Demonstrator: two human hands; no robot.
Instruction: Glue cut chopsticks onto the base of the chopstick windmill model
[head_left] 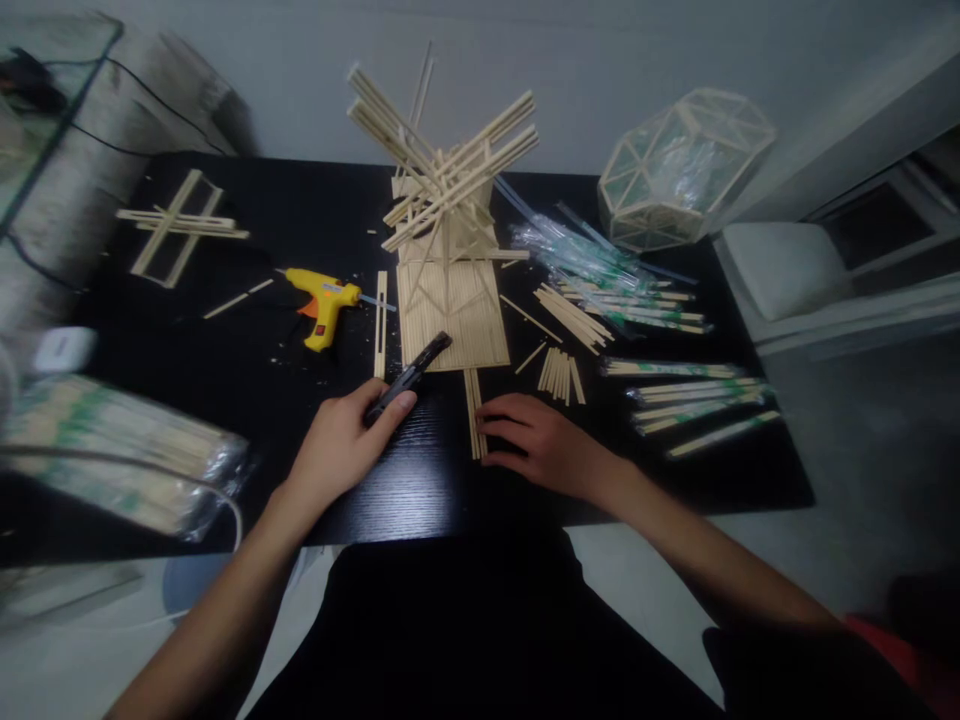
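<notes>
My left hand (343, 435) is closed around a slim black utility knife (409, 378), which points up and to the right. A few narrow wooden sticks (472, 415) lie side by side just below the stick model. Spread fingertips of my right hand (536, 440) touch their right edge; the thumb is hidden. Beyond the hands stands a windmill-like model (450, 290) built of wooden sticks, with crossed blades on top and a flat slatted base. Close to its left side lies a pair of joined sticks (381, 325).
A yellow glue gun (322, 305) lies left of the model, and a crossed stick frame (182, 228) is farther left. Bagged sticks (127, 450) fill the left front. Short cut sticks (559, 375) and wrapped bundles (690, 395) lie right. A faceted stick frame (686, 170) stands back right.
</notes>
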